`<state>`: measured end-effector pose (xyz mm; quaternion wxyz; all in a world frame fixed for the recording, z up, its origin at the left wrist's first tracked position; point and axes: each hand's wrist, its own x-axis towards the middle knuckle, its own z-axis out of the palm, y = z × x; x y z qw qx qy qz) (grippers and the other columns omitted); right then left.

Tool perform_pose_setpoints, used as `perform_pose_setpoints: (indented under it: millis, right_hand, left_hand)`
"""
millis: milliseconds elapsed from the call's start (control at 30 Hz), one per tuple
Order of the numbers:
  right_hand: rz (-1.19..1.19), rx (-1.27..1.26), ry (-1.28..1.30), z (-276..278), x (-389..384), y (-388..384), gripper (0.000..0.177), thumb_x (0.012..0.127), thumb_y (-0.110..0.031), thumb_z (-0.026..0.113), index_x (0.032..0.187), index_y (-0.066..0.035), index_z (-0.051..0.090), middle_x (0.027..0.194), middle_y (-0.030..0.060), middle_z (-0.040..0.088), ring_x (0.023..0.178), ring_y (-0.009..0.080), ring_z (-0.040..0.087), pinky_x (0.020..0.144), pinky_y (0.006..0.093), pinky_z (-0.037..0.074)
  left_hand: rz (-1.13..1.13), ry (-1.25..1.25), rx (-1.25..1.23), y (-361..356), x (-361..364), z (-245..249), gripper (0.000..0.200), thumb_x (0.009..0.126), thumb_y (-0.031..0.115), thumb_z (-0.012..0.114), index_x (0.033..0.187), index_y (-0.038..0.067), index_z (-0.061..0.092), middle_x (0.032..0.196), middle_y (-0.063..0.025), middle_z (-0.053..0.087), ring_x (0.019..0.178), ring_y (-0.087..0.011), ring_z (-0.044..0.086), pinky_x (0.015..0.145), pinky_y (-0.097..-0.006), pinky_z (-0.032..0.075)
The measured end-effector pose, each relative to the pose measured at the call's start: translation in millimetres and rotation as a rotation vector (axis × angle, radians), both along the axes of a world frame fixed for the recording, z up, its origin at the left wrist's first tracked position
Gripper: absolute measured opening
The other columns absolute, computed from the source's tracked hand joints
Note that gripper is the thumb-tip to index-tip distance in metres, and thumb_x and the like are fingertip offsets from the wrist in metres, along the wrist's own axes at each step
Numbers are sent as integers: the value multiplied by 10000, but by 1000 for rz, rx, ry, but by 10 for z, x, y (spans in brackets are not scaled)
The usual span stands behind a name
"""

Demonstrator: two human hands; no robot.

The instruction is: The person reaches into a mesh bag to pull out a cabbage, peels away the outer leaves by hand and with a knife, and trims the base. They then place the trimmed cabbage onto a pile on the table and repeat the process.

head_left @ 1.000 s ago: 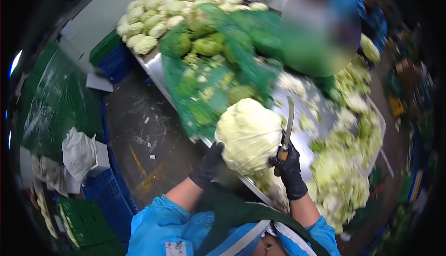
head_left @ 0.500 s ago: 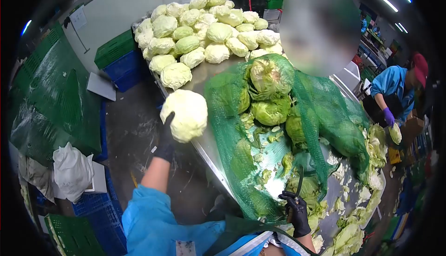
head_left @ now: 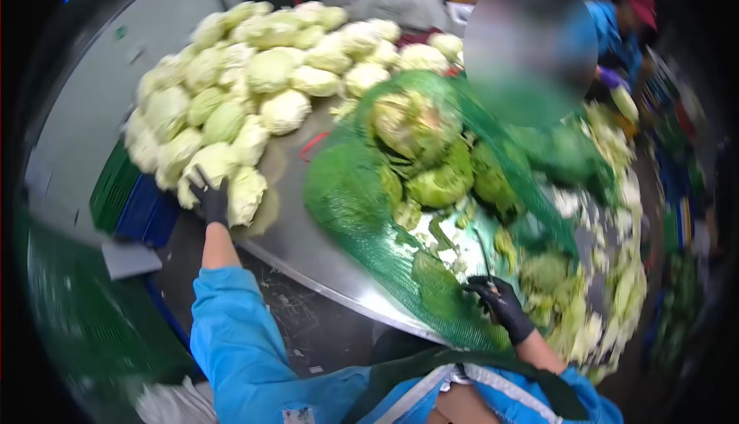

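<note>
My left hand (head_left: 212, 199), in a black glove, reaches to the near left corner of a heap of trimmed cabbages. Its fingers are spread against a pale cabbage (head_left: 212, 164) at the heap's front, not wrapped round it. Closed round a knife (head_left: 483, 253) is my right hand (head_left: 500, 305), also black-gloved, with the thin dark blade pointing up and away. It hovers over the near side of a green mesh bag (head_left: 350, 181). Several untrimmed cabbages lie in the opened bag, among them a large one (head_left: 416, 125) on top and a greener one (head_left: 443, 183) below it.
Peeled leaves (head_left: 616, 308) cover the right side of the metal table (head_left: 308, 251). Blue and green crates (head_left: 150, 212) stand on the floor at left. At the upper right a co-worker (head_left: 620, 28) in blue with a purple glove holds a cabbage.
My left hand has carried a cabbage away and leftward to the heap, and its fingers have spread. The view has turned left. My right hand still holds the knife over the mesh bag.
</note>
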<state>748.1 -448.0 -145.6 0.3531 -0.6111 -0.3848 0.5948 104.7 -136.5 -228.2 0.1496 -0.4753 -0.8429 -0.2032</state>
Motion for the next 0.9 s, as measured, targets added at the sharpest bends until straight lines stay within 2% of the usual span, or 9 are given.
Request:
perform_pose_setpoints:
  millis: [167,233,267,333,433,500,600,767,900]
  right_hand:
    - [-58,65,26,-211,-201,-300,278,821,-124,625,1069,-1,607,1021,79,641,905,129,588,758,264,478]
    - [-278,126,243,-380,-174,-458,254,792,-75,658,1033,-9,613,1015,73,643,927,122,579,798,263,468]
    - [-307,145,214,-463,-126,-469,237,793,-77,656,1017,-12,615,1009,69,643,922,121,579,797,261,469]
    - [-373,162,180,-529,-77,-495,220,795,-80,655,1002,-16,616,1004,65,642,917,120,579,796,259,469]
    - [-421,188,36,-697,-12,-465,196,811,-102,652,988,-23,621,989,67,640,922,131,581,818,278,467]
    - [-433,272,-66,-435,76,-562,249,827,-132,649,1047,-26,605,1016,80,633,962,146,574,838,289,460]
    - [-417,395,13,-753,489,-712,384,878,-243,590,1204,-54,521,1145,82,580,1010,140,543,842,295,450]
    - [-307,284,134,-839,1301,-698,565,883,-349,572,1356,-109,377,914,21,537,744,97,450,689,268,430]
    - [-498,491,-6,-1022,2271,-770,570,891,-278,549,1365,-50,331,1405,104,353,1271,192,335,1048,310,258]
  left_hand:
    - [161,167,-83,-72,471,369,832,798,473,595,1428,134,170,1428,-258,194,1291,-399,253,1043,-489,256]
    - [-892,-1357,229,377,1508,252,504,808,194,631,1256,38,462,1218,-228,507,1110,-306,495,946,-393,405]
    - [-1149,-527,95,-58,2685,1010,442,792,51,603,1218,-9,497,1144,-172,579,1057,-249,533,933,-331,401]
    - [-1856,-320,-152,-390,4021,1118,352,816,79,565,1168,80,549,1179,-154,553,1071,-296,538,905,-370,434]
    - [-1866,-149,-182,-168,5362,613,431,816,155,573,1234,111,480,1205,-162,533,1062,-332,533,876,-389,453]
    - [-1456,-497,-534,179,5987,506,470,817,224,596,1245,81,464,1162,-140,569,1052,-305,548,888,-370,446]
    - [-1647,-861,-536,874,6468,-140,555,780,259,672,1241,30,465,1256,-124,498,1129,-254,485,965,-371,377]
    - [-1736,-300,-778,671,6569,295,654,738,247,722,1273,36,411,1274,-121,468,1156,-246,457,977,-382,369]
    - [-1664,-793,-666,-682,6408,575,870,639,175,805,1319,38,280,1271,-147,438,1161,-255,447,979,-397,372]
